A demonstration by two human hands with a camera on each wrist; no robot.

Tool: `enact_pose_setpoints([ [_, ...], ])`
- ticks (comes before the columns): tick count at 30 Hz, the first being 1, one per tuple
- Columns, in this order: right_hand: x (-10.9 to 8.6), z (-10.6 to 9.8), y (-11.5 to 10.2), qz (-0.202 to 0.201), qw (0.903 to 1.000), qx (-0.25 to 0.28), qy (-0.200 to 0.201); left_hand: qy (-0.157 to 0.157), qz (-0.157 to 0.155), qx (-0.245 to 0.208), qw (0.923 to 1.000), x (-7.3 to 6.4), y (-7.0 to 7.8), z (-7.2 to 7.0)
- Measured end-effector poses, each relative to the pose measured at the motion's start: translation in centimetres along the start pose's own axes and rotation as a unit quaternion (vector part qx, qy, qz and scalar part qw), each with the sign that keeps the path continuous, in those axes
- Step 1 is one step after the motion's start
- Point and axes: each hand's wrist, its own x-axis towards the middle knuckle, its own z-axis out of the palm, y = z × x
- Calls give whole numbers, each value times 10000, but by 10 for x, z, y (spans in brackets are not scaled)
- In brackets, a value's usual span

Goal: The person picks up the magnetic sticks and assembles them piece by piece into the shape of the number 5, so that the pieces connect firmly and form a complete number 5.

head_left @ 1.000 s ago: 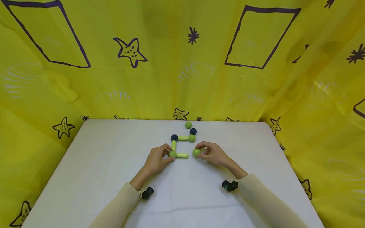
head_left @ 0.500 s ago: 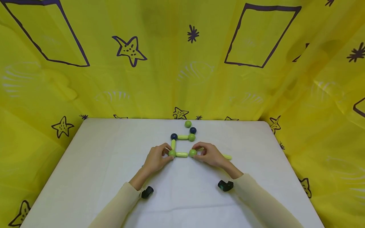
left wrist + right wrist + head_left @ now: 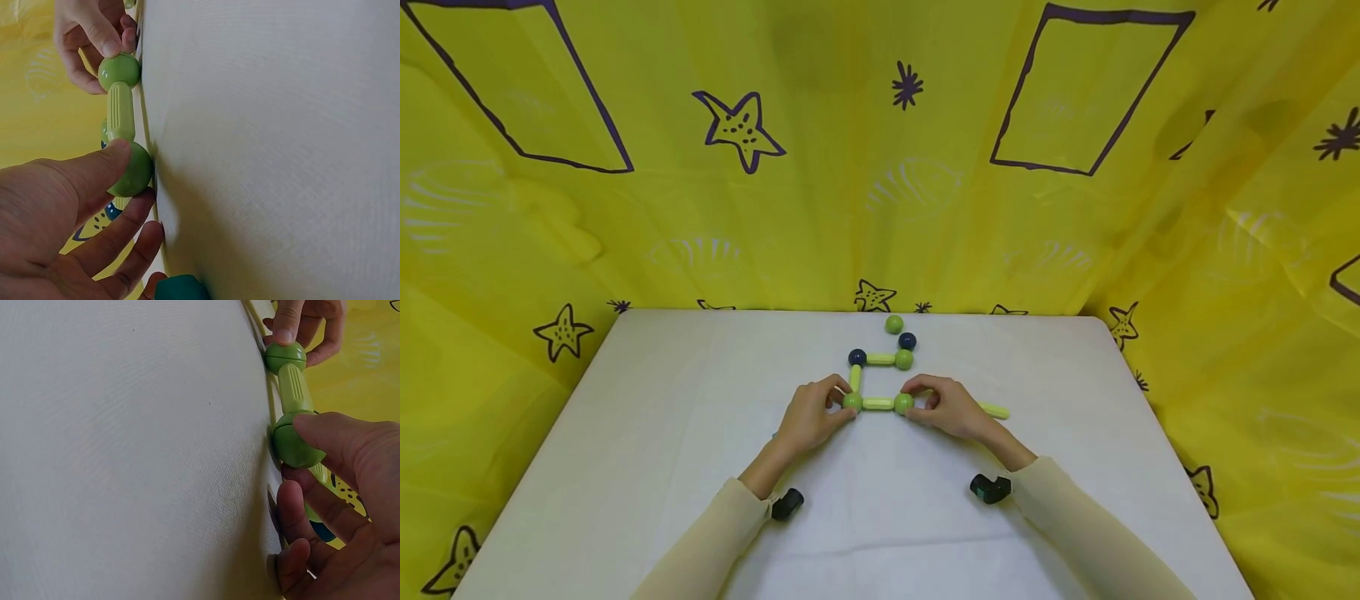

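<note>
Thumb and fingers of my left hand point(image 3: 811, 414) pinch a green ball point(image 3: 852, 402) at the near left corner of a ball-and-rod figure. My right hand point(image 3: 951, 407) grips another green ball point(image 3: 904, 403), also seen close up as the lower ball point(image 3: 295, 442) in the right wrist view. A light green rod point(image 3: 877, 404) bridges these two balls, its ends meeting both. From the left ball a second rod point(image 3: 855, 378) runs back to a dark blue ball point(image 3: 857, 357). There a third rod point(image 3: 881, 359) leads right to a green ball point(image 3: 904, 359).
A dark blue ball point(image 3: 907, 342) sits right behind the figure's far green ball, and one more green ball point(image 3: 893, 324) lies near the table's back edge. Partly behind the right hand is a loose light green rod point(image 3: 996, 411). A teal piece point(image 3: 181, 289) lies by the left hand.
My right hand has moved left with its green ball, closing the gap to the rod's free end. The loose rod at right has come into view. The left hand stays put.
</note>
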Motion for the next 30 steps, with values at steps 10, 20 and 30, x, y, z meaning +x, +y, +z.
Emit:
enact_pose_setpoints([
  [10, -1, 0, -2, -51, 10000, -2, 46, -11, -38, 34, 10000, 1, 0, 1],
  [20, -1, -3, -1, -161, 9999, -31, -37, -10, -29, 45, 10000, 1, -1, 1],
  [30, -1, -6, -2, -318, 9994, -35, -145, -44, -71, 116, 9999, 0, 3, 0],
])
